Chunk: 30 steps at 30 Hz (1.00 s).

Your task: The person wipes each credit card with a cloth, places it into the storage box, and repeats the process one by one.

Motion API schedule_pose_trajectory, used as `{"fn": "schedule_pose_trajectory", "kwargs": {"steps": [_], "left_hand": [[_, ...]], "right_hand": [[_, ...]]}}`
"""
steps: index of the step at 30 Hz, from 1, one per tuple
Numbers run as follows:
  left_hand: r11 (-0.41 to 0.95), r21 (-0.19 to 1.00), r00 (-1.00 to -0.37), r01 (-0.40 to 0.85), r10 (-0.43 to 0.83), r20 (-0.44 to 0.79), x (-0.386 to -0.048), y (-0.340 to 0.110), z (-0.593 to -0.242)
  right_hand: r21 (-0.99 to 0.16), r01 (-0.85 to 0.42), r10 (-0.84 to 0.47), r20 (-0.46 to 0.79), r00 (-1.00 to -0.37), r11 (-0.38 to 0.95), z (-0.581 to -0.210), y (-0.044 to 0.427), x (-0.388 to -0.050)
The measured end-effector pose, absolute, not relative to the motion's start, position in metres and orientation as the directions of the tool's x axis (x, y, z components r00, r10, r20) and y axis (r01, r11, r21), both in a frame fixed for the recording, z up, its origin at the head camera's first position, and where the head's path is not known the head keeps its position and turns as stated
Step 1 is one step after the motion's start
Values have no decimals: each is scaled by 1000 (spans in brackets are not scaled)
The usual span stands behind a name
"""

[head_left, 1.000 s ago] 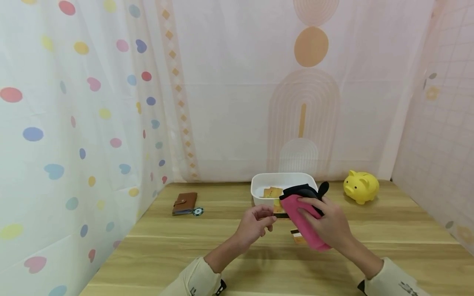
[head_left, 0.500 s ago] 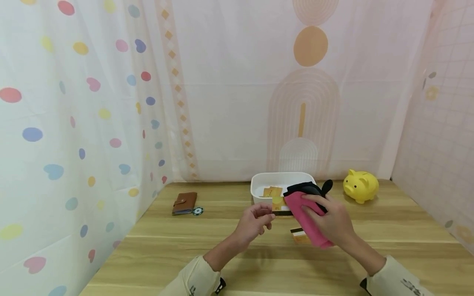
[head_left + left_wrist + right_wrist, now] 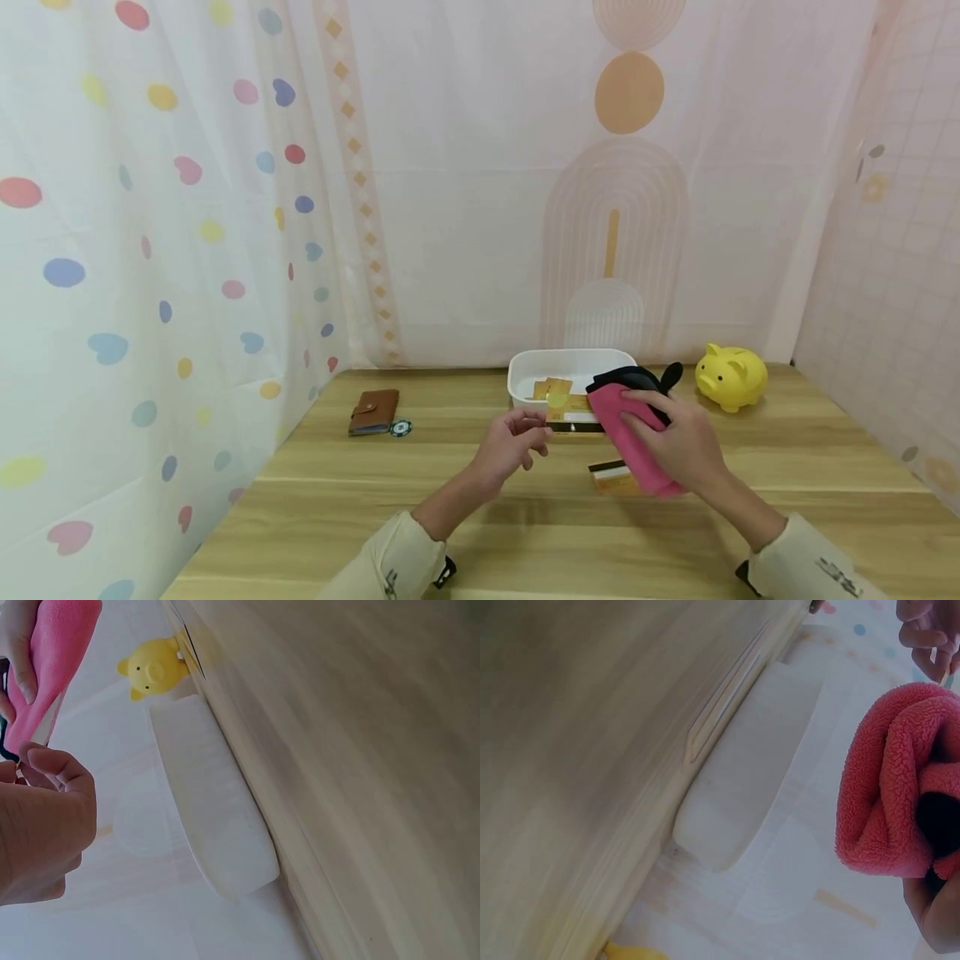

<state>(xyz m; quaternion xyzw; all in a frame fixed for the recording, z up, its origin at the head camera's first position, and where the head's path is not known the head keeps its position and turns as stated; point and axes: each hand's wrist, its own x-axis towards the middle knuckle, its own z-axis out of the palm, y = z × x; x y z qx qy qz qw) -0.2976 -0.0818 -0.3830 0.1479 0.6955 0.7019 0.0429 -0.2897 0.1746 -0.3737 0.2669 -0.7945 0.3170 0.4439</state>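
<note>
In the head view, my left hand (image 3: 510, 450) pinches the left end of a gold bank card (image 3: 576, 414) with a black stripe. The card's right end is hidden by a pink fleecy cloth piece (image 3: 628, 429) with black parts and a black loop or tab. My right hand (image 3: 686, 443) grips this from the right, thumb and fingers on the pink side. The right wrist view shows its thick pink pile (image 3: 881, 787) folded over. Whether the card sits inside it or only behind it, I cannot tell. Another gold card (image 3: 617, 478) lies on the table below.
Behind the hands stands a white plastic tub (image 3: 525, 385) with gold cards (image 3: 552, 388) inside. A yellow piggy bank (image 3: 731, 377) is at the back right. To the left lie a brown wallet (image 3: 374, 411) and a poker chip (image 3: 401, 428) on the wooden table (image 3: 315, 517).
My right hand and the pink cloth piece have shifted right, and my left hand slightly left. More of the pinched card now shows between them, and more of the card on the table.
</note>
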Motion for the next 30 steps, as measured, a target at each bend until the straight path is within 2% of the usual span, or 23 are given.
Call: {"fn": "schedule_pose_trajectory", "kwargs": {"steps": [5,9,16,22,30], "left_hand": [[-58,987,-953,148,260,158,-311,-84,-385],[-97,987,-955,131,256,152,-323,-83,-384],[-93,990,-972,105,202,122,-339,-82,-383],[-145,987,-984,71,152,93,-353,-83,-385],[-154,985,-985,76,143,99,-362,-86,-386]], "right_hand": [[-322,-667,-112,846,-522,672,-373,178,-292],[-345,-662,-102,836,-539,666,-375,180,-291],[-377,-677,-65,845,-530,632,-380,185,-289],[-356,-704,-79,860,-504,614,-379,186,-287],[-366,-698,-85,850,-521,616,-379,185,-283]]}}
